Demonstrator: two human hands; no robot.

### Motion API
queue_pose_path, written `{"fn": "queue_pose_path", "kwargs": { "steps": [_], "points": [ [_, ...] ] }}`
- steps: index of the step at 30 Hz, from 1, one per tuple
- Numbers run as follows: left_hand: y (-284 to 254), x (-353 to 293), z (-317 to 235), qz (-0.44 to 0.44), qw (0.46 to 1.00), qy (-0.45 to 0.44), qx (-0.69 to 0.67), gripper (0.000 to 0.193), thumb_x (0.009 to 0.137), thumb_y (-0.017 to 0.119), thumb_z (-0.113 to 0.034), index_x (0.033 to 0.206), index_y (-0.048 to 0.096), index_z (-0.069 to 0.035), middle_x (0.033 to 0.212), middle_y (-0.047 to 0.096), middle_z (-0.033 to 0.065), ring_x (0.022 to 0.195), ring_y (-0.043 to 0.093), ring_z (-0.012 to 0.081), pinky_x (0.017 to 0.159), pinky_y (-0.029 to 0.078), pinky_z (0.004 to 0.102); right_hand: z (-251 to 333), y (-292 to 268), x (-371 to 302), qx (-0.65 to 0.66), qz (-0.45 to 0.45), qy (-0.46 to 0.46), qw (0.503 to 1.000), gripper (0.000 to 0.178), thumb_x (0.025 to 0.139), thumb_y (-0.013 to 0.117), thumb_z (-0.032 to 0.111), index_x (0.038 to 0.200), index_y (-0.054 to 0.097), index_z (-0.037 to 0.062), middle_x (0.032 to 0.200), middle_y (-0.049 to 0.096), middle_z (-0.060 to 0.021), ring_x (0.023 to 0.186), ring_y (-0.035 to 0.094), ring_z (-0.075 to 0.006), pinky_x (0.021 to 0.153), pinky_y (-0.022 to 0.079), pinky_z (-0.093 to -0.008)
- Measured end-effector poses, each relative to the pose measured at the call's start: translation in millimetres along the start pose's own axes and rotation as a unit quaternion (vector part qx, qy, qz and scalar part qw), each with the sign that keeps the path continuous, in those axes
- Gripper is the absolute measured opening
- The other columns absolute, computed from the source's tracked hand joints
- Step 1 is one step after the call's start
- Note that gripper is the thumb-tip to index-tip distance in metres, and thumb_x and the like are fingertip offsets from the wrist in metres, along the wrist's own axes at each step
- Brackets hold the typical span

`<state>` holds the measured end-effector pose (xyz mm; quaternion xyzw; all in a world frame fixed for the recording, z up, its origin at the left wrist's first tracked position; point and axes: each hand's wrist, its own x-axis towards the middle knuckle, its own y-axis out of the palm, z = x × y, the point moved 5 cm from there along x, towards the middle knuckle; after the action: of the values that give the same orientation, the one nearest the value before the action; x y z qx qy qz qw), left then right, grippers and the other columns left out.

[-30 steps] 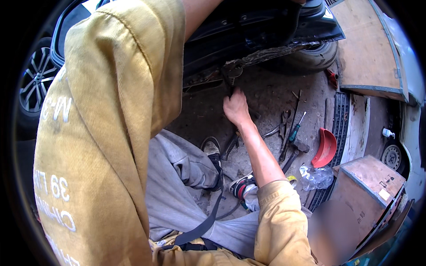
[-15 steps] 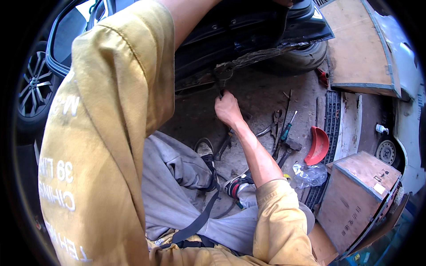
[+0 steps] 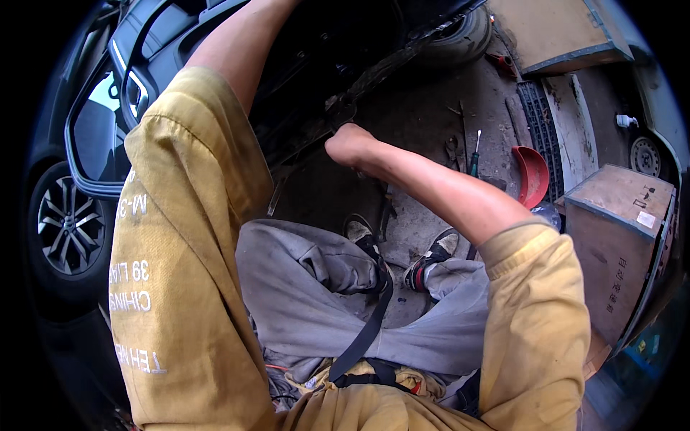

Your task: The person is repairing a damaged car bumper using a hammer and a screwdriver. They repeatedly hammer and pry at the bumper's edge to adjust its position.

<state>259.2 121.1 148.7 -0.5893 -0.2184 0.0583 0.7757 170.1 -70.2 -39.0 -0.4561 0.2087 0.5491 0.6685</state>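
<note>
My right hand (image 3: 349, 146) is closed around the handle of a dark pliers-like tool (image 3: 341, 113). The tool's head is against the torn lower edge (image 3: 381, 72) of a dark car body, and shadow hides where its jaws meet the metal. My left forearm (image 3: 241, 43) reaches up and forward over the car body (image 3: 305, 54). The left hand is beyond the top of the picture, so its grip does not show.
Right of my feet lie a green-handled screwdriver (image 3: 475, 154), a red curved tray (image 3: 530, 176) and a black plastic grille (image 3: 540, 126). A wooden crate (image 3: 604, 244) stands at the right. A tyre (image 3: 460, 43) is beyond my right hand, a car wheel (image 3: 70, 219) far left.
The view has shifted, with my right arm now stretched more leftward across it. My right hand keeps its grip on the tool, which sits lower left. The left forearm has swung leftward in view.
</note>
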Motion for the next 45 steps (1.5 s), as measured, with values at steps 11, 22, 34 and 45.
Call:
{"fn": "queue_pose_path", "kwargs": {
  "steps": [11, 22, 34, 45],
  "points": [
    [-3.1, -8.0, -1.2, -0.021, 0.998, 0.012, -0.053, 0.081, 0.079, 0.063, -0.074, 0.113, 0.069, -0.001, 0.124, 0.058, 0.0185, 0.120, 0.051, 0.0341, 0.101, 0.042, 0.0473, -15.8, -1.2, -17.6, -0.066, -0.035, -0.110, 0.991, 0.036, 0.087, 0.053, 0.014, 0.111, 0.069, -0.0062, 0.121, 0.064, -0.0313, 0.118, 0.060, -0.0446, 0.101, 0.049, -0.0461],
    [6.2, -7.0, -4.0, -0.081, 0.995, 0.059, -0.002, 0.077, 0.079, 0.065, -0.071, 0.117, 0.068, -0.004, 0.122, 0.061, 0.0182, 0.118, 0.054, 0.0363, 0.101, 0.041, 0.0498, 42.1, 11.7, 3.9, -0.499, 0.208, -0.230, 0.809, 0.025, 0.086, 0.058, 0.006, 0.101, 0.073, -0.0067, 0.106, 0.072, -0.0242, 0.099, 0.071, -0.0359, 0.086, 0.056, -0.0425],
    [73.9, 28.3, 65.7, -0.153, 0.972, 0.179, 0.015, 0.042, 0.102, 0.054, -0.035, 0.144, 0.051, -0.039, 0.129, 0.061, 0.0231, 0.119, 0.059, 0.0439, 0.099, 0.049, 0.0451, -86.4, 99.7, 27.6, 0.377, 0.098, -0.211, 0.897, 0.029, 0.095, 0.051, 0.014, 0.113, 0.055, -0.0080, 0.104, 0.071, -0.0234, 0.091, 0.072, -0.0296, 0.076, 0.055, -0.0406],
    [71.9, 35.7, 147.4, -0.062, 0.910, 0.297, 0.282, 0.044, 0.103, 0.048, -0.023, 0.146, 0.049, -0.013, 0.104, 0.071, 0.0171, 0.083, 0.071, 0.0245, 0.069, 0.056, 0.0394, -88.6, 114.8, 5.1, 0.767, 0.509, -0.143, 0.363, 0.062, 0.072, 0.038, -0.012, 0.134, 0.039, -0.0115, 0.122, 0.057, -0.0303, 0.118, 0.060, -0.0405, 0.098, 0.055, -0.0542]
  ]
}}
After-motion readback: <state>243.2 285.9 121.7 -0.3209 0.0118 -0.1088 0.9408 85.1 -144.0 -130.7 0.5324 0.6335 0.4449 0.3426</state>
